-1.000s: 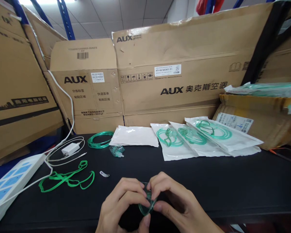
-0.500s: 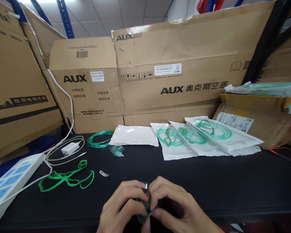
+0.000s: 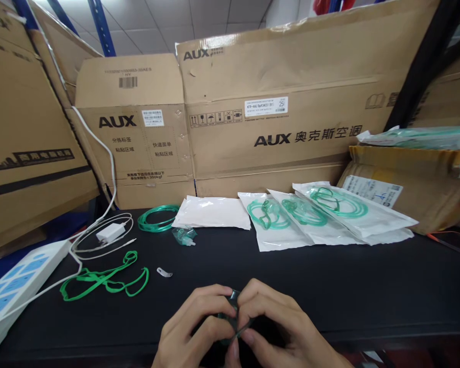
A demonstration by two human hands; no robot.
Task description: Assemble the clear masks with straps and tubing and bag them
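Note:
Close to the table's front edge, my left hand (image 3: 197,324) and my right hand (image 3: 279,319) meet around a translucent green oxygen mask (image 3: 234,296). Fingertips and thumbs of both hands pinch its edge, and the fingers cover most of it. To the left of my hands lies a small metal nose clip (image 3: 164,272). Farther left is a loose green elastic strap (image 3: 101,279). Behind the clip, a small clear bag (image 3: 184,236) with a green and white piece sits beside a coil of green tubing (image 3: 156,228).
White packets (image 3: 287,240) with green tubing overlap at the back right, beside a cardboard box (image 3: 414,189). A stack of white pouches (image 3: 214,212) lies at the back. On the left are a power strip (image 3: 26,286) and a white charger (image 3: 111,233) with cable. Large cartons (image 3: 268,168) wall the black table.
Both hands stay in place on the mask; their fingers shift slightly along its edge, and less of the mask shows now. The things on the table have not moved.

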